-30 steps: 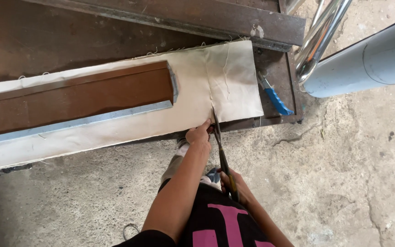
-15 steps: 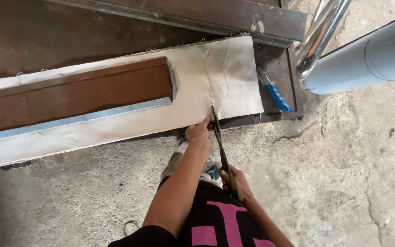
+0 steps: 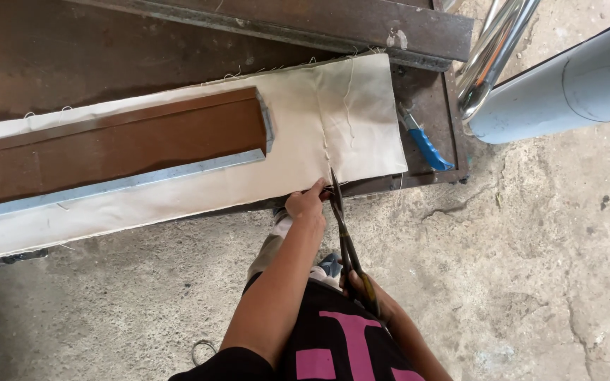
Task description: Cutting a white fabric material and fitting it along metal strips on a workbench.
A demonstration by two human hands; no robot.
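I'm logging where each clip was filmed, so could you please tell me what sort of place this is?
Probably a small workshop, perhaps for upholstery: cream cloth lies over a low dark bench on a cracked concrete floor, with long scissors at its edge and a blue-handled tool nearby.

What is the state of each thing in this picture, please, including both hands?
Left hand: pinching the near edge of the cloth.
Right hand: closed on the scissors' handles.
Scissors: blades at the cloth's near edge, tips pointing away from the person.
Cream cloth: spread flat on the bench, edges frayed.
Brown board: lying flat on the cloth.
Blue-handled tool: lying on the bench, untouched.
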